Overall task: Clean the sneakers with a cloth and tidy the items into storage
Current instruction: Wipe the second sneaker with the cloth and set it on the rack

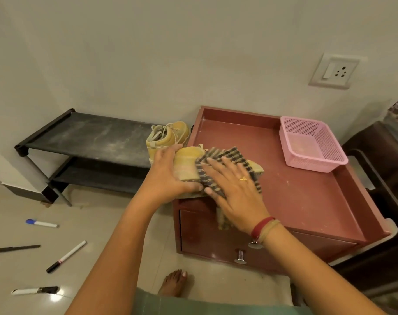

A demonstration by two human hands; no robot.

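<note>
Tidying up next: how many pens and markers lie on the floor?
4, all left of the cabinet: blue-capped marker farthest, black pen nearer, slanted white marker beside it, black-tipped marker nearest. More may lie beyond the left edge.

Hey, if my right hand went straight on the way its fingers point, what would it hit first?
Probably the left hand gripping the yellow sneaker; the right hand lies flat on the striped cloth, fingers aimed that way.
</note>
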